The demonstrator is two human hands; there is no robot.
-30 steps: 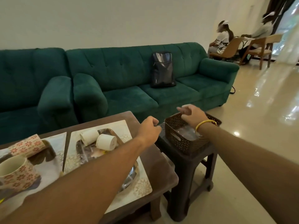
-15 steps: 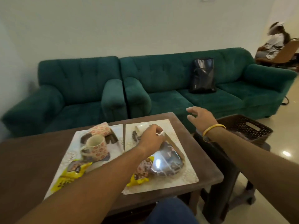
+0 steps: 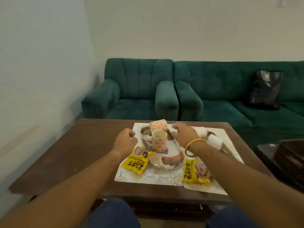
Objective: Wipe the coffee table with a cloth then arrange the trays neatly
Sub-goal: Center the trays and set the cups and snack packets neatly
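Though edges blur, seemingly two trays (image 3: 156, 176) (image 3: 213, 188).

Brown coffee table (image 3: 74, 153); pale left tray (image 3: 158, 176), right tray (image 3: 215, 186) side by side.

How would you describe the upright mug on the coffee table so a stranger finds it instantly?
On the brown coffee table before the green sofa, look at the left pale tray. The upright mug stands near its middle. It is cream with orange flowers, unlike the matching mug lying on its side just behind.
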